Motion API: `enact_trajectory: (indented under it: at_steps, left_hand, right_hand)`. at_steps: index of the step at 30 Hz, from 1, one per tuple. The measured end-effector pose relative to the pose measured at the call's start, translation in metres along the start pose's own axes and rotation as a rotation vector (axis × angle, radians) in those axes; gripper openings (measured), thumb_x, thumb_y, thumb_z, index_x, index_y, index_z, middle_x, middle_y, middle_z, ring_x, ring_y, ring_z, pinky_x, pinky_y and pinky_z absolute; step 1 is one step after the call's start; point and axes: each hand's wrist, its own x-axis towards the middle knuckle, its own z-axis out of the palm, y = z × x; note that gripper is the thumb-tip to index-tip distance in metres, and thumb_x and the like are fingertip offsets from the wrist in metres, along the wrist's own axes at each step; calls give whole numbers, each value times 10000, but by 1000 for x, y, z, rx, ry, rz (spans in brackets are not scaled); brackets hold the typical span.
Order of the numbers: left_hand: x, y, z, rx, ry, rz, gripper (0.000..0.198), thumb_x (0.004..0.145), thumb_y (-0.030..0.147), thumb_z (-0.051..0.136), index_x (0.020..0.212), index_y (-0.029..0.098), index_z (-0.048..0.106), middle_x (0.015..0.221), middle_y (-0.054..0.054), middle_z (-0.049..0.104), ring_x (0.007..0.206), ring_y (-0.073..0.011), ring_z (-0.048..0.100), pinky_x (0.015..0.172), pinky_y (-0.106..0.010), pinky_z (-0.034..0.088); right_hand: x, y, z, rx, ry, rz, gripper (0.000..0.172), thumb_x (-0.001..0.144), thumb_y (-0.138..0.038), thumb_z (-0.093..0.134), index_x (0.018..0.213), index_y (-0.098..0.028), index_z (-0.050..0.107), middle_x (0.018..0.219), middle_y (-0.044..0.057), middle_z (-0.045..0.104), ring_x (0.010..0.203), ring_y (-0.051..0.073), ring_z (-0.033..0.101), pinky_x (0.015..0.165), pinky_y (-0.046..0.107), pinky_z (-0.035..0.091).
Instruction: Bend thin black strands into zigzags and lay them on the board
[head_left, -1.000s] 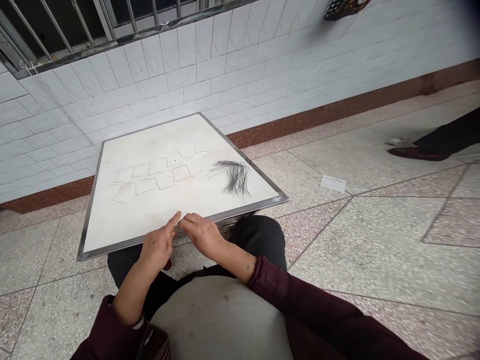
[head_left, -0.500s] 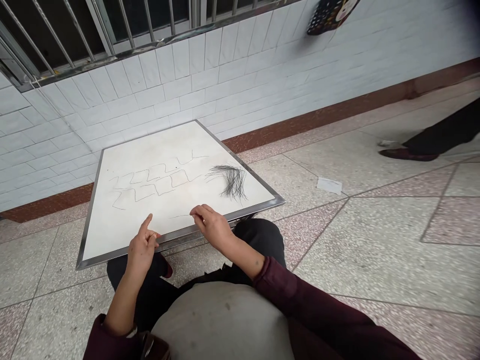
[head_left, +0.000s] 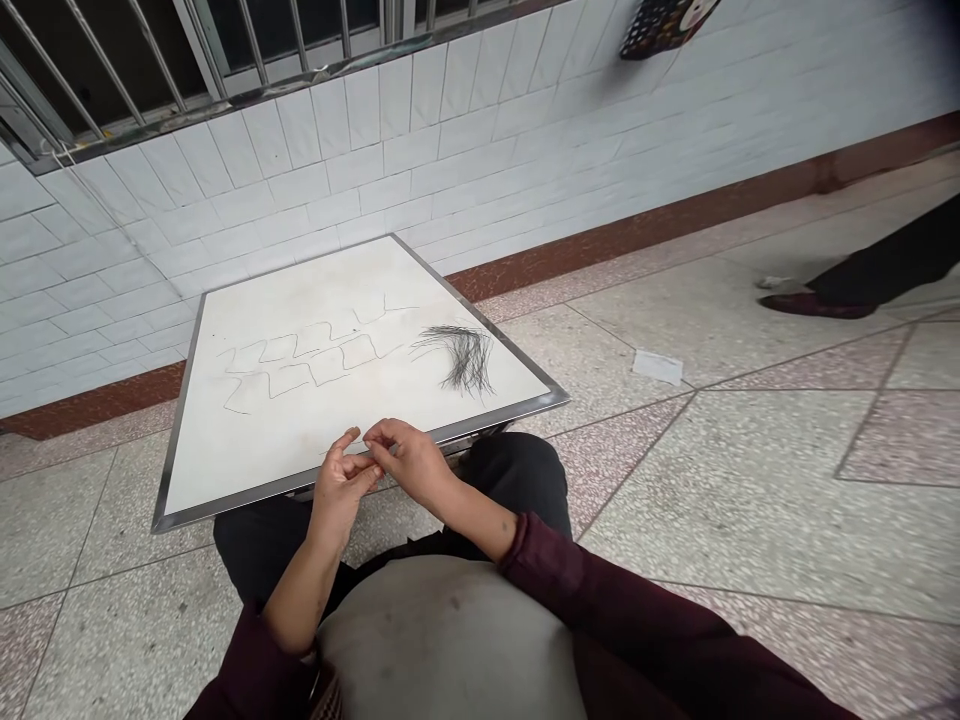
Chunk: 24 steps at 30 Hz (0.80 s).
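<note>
A white board (head_left: 300, 420) with a metal rim lies across my lap. Thin dark strands on it are laid out in zigzag rows (head_left: 307, 362). A loose dark bundle of hair-like strands (head_left: 465, 355) rests near its right edge. Over the board's near edge, my left hand (head_left: 341, 485) and my right hand (head_left: 409, 460) meet at the fingertips. Both are pinched together on something too fine to make out, perhaps a single strand.
A white tiled wall (head_left: 465, 150) with a barred window stands behind the board. Speckled floor tiles (head_left: 750, 450) spread to the right, with a scrap of paper (head_left: 658, 367) on them. Another person's dark shoe and trouser leg (head_left: 862, 290) are at the far right.
Half a second ago my hands were apart, the left with its forefinger raised. Now the left hand has come back to the right and the fingertips pinch together.
</note>
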Motion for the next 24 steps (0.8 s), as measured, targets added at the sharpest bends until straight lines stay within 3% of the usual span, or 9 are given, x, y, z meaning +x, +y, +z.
enact_trajectory:
  at_steps: [10, 14, 18, 21, 24]
  left_hand:
    - [-1, -5, -6, -64, 11, -28, 647, 723, 316, 739, 1309, 191, 496, 777, 11, 606, 729, -148, 631, 628, -267, 523]
    - [-2, 0, -11, -103, -9, -22, 540, 728, 326, 739, 1229, 207, 574, 806, 10, 573, 734, -124, 610, 658, -262, 534]
    - [-1, 5, -17, -194, 22, -20, 493, 703, 296, 763, 1167, 207, 620, 837, 8, 562, 741, -105, 590, 672, -242, 528]
    - [0, 6, -21, -259, 35, 6, 502, 710, 267, 765, 1188, 222, 617, 816, 20, 551, 741, -97, 585, 678, -232, 525]
    - [2, 7, -26, -301, 53, 40, 493, 721, 263, 764, 1192, 226, 622, 814, 17, 556, 753, -99, 587, 688, -236, 529]
  right_hand:
    - [5, 1, -5, 81, -74, 36, 106, 842, -207, 561, 848, -206, 667, 795, 0, 686, 693, 128, 605, 637, 241, 449]
    - [10, 8, -22, 123, 8, 0, 147, 870, -279, 549, 890, -208, 676, 848, 25, 700, 766, 153, 628, 657, 259, 464]
    - [13, 20, -41, 117, 80, 55, 208, 881, -367, 545, 888, -199, 668, 823, 38, 685, 678, 150, 590, 609, 265, 454]
    - [11, 29, -44, 181, 33, 126, 273, 898, -429, 515, 889, -193, 652, 808, 43, 673, 710, 158, 591, 639, 276, 464]
    - [4, 37, -39, 366, -107, 207, 343, 925, -475, 454, 933, -187, 638, 825, 46, 665, 718, 147, 590, 638, 268, 475]
